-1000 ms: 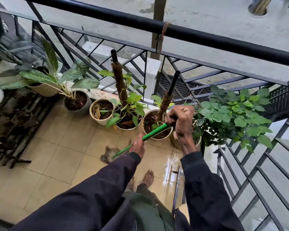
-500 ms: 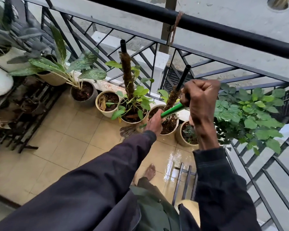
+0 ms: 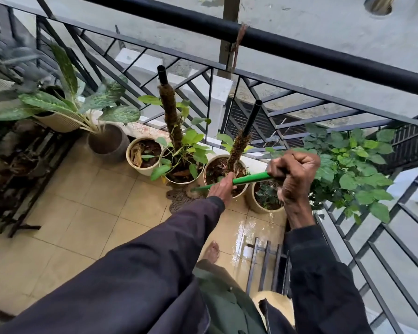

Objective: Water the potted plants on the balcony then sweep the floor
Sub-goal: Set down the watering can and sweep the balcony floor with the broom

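Both my hands hold a green mop handle [image 3: 247, 178]. My right hand [image 3: 292, 175] grips its upper end in a fist. My left hand [image 3: 221, 188] holds it lower down. The grey-brown mop head [image 3: 179, 197] lies on the tan tiled floor [image 3: 101, 201] at the foot of a row of pots. Behind it stand a cream pot with a moss pole [image 3: 225, 172], a leafy pothos pot [image 3: 181, 165] and a small cream pot [image 3: 143, 155]. A wet patch [image 3: 253, 230] shines on the tiles.
A black metal railing [image 3: 299, 49] encloses the balcony at back and right. A bushy green plant [image 3: 352, 165] leans against it at right. A dark plant stand [image 3: 17, 177] with pots fills the left side. My bare foot [image 3: 211, 251] stands beside a low metal rack [image 3: 266, 268].
My view has shifted toward the pots. The mop head has slid from the open tiles up to the pots' feet. Both hands keep their hold on the handle.
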